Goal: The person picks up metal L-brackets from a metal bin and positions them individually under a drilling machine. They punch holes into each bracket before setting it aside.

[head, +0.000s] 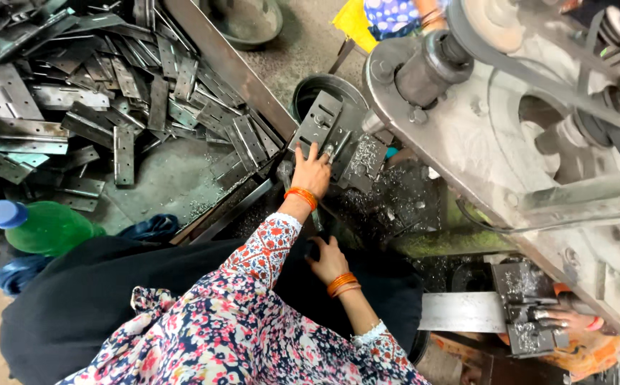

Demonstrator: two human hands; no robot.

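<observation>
Our left hand (312, 171) presses flat, fingers (315, 151) spread open, on a hinge plate (318, 121) seated in the machine's jig (353, 153). Right hand (329, 261) lies lower, fingers curled; grip unclear. Left of the fingers, a heap of hinge plates (110, 85). A co-worker's hand (563, 319) works lower right.

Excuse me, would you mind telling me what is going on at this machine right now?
A person in a floral sleeve sits at a grey belt-driven metal machine. The left hand presses a flat perforated steel hinge plate on the machine's fixture, while the right hand rests low by the dark lap cloth. A heap of grey steel hinge plates lies to the left beside a green plastic bottle. Another person's hand works a second fixture at lower right.
</observation>
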